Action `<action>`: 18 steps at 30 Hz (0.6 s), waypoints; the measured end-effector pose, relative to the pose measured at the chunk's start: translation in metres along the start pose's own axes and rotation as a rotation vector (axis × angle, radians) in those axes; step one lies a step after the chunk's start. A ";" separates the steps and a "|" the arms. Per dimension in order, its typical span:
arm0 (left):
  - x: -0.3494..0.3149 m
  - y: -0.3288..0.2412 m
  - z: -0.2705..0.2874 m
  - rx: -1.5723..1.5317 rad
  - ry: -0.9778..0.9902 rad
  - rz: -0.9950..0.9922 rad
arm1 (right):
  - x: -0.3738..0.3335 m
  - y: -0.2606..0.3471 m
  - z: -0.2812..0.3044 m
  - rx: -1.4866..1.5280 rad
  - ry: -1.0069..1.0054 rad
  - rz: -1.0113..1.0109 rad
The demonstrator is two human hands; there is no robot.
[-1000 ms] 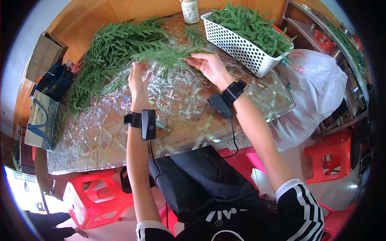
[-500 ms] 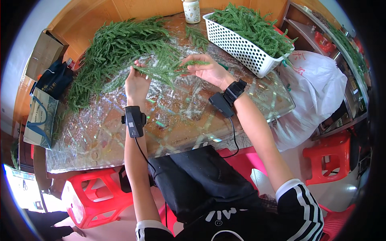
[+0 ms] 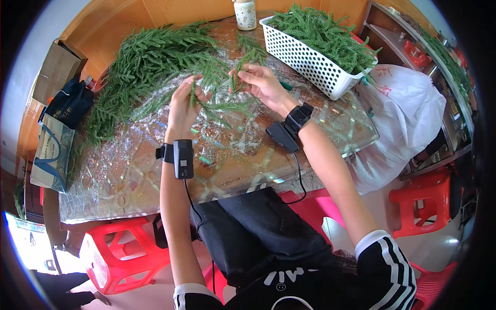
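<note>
My left hand (image 3: 182, 106) is over the middle of the table, its fingers closed round a green artificial pine sprig (image 3: 193, 96). To its right, my right hand (image 3: 264, 87) pinches another bit of pine sprig (image 3: 234, 82) that stands nearly upright between thumb and fingers. A feathery sprig (image 3: 230, 107) stretches out below and between the two hands; whether it joins either held piece, I cannot make out. Behind my left hand spreads a large heap of pine sprigs (image 3: 155, 57), and a few stray sprigs (image 3: 252, 50) lie beyond my right hand.
A white perforated basket (image 3: 305, 62) full of green sprigs stands at the far right, near a patterned cup (image 3: 246, 15). White flecks dust the table (image 3: 129, 175). Bags (image 3: 52, 150) sit at its left edge, a white sack (image 3: 403, 113) at its right. Red stools (image 3: 126, 253) surround it.
My left hand has moved right and turned its fingers inward. My right hand has shifted slightly left, and the sprig at its fingertips has swung from lying sideways to upright.
</note>
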State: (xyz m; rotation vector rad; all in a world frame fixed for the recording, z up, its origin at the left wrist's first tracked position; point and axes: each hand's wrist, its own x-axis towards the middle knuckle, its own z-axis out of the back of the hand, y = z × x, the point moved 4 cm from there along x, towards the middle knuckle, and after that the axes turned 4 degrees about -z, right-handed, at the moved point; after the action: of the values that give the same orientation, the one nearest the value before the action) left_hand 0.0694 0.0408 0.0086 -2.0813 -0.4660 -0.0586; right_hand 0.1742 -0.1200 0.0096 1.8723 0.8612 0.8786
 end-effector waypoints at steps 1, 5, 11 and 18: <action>-0.001 -0.001 -0.002 0.005 -0.002 0.000 | -0.001 0.001 -0.002 0.005 0.002 0.001; -0.003 0.000 -0.009 0.105 0.041 0.023 | -0.005 0.007 -0.001 -0.171 -0.170 0.044; -0.003 0.002 -0.014 0.381 0.087 0.044 | -0.006 0.014 -0.004 -0.611 -0.270 0.117; -0.009 0.009 -0.025 0.455 0.095 0.121 | -0.005 0.017 -0.018 -0.957 -0.262 0.780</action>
State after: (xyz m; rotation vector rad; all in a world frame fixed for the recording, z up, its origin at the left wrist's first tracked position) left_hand 0.0677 0.0130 0.0129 -1.6463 -0.2642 0.0188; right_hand 0.1604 -0.1236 0.0305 1.3479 -0.4776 1.1728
